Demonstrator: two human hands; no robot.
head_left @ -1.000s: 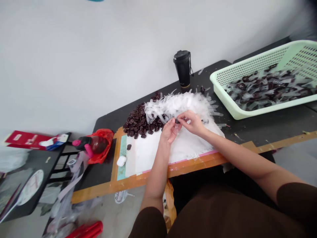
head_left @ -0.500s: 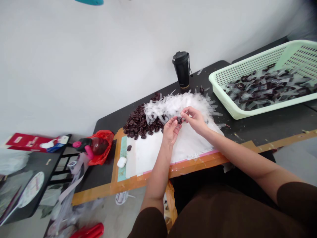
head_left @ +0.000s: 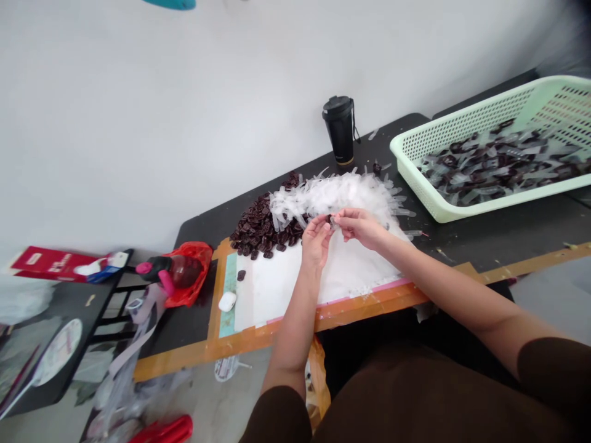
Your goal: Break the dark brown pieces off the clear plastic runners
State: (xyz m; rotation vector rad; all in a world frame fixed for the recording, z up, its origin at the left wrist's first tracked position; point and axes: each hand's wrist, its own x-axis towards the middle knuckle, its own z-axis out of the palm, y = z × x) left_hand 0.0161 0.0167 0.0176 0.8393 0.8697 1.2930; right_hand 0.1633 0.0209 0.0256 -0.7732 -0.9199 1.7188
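The head view shows, from the left, a white case (head_left: 227, 301), then the heap of dark pieces (head_left: 261, 231) on white sheeting (head_left: 277, 283). The left hand (head_left: 316, 243) pinches a small dark piece (head_left: 329, 219) (mostly hidden by fingers); the right hand (head_left: 361, 228) grips it too, fingertips close together. Pale strips (head_left: 341, 191) lie just beyond, below a black tumbler (head_left: 339, 129); rightmost, a green basket (head_left: 418, 184) holds strips and dark pieces.

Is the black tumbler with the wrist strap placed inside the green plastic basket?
No, the black tumbler stands on the dark tabletop, outside the green plastic basket.
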